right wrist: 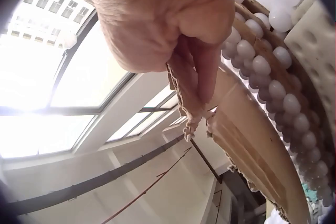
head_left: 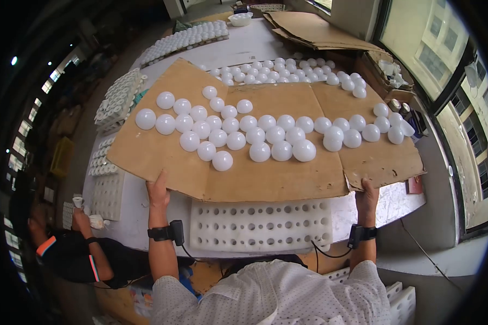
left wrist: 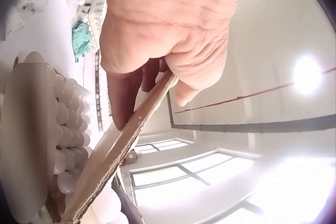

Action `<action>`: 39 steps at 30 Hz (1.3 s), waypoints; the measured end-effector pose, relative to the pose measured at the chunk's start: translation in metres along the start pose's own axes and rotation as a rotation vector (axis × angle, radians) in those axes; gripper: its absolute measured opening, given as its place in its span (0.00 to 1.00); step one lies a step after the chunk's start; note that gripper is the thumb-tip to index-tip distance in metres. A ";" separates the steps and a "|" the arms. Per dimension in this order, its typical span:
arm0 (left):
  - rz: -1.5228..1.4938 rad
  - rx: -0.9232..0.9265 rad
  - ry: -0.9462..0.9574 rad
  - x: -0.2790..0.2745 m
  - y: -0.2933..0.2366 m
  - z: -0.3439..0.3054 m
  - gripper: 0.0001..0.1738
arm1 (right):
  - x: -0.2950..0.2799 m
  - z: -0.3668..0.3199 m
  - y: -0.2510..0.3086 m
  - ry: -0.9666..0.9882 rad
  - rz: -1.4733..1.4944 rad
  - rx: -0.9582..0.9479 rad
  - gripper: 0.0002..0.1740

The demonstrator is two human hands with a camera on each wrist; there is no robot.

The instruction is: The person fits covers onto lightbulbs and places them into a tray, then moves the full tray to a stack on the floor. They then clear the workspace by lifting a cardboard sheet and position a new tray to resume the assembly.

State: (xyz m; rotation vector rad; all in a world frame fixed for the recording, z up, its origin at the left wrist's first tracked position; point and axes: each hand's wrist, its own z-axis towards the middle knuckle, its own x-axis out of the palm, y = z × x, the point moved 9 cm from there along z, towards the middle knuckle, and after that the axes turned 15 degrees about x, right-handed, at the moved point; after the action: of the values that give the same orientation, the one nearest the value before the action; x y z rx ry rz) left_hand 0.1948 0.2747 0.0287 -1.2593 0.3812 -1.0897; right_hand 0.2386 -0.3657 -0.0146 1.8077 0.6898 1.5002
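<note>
A large brown cardboard sheet (head_left: 276, 181) spans the space in front of me, raised over the table. Its near edge is pinched by my left hand (head_left: 158, 192) at the left and my right hand (head_left: 367, 196) at the right. On top lie many glossy white domes like bulb covers (head_left: 236, 141), loosely bunched in a band across the sheet. In the left wrist view, the thumb and fingers of my left hand (left wrist: 168, 29) sit on opposite faces of the cardboard edge (left wrist: 121, 145). At a torn, frayed edge (right wrist: 181, 95), my right hand (right wrist: 163, 22) grips likewise.
Below the sheet lies a white foam tray (head_left: 260, 225) with rows of holes. More white domes (head_left: 276, 70) are grouped beyond the sheet. A filled rack (head_left: 187, 39) and stacked cardboard (head_left: 320, 30) stand farther back. At left, another person (head_left: 87, 244) holds a small white part. Windows line the right.
</note>
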 end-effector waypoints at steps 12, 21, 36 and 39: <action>-0.067 0.123 0.009 -0.008 -0.063 0.035 0.23 | -0.047 0.056 0.062 -0.010 -0.018 0.177 0.23; -0.097 0.182 -0.007 -0.014 -0.130 0.080 0.21 | 0.030 0.028 0.152 0.046 -0.121 0.019 0.18; -0.005 0.130 0.075 -0.045 -0.200 0.041 0.19 | 0.030 -0.050 0.194 0.179 -0.062 -0.114 0.15; 0.000 0.160 0.066 -0.049 -0.209 0.021 0.19 | 0.005 -0.059 0.202 0.208 -0.070 -0.105 0.15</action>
State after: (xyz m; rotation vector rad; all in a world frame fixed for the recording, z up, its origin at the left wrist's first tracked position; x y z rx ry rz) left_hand 0.0941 0.3440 0.2068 -1.0844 0.3371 -1.1415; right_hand 0.1768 -0.4791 0.1523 1.5481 0.7512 1.6609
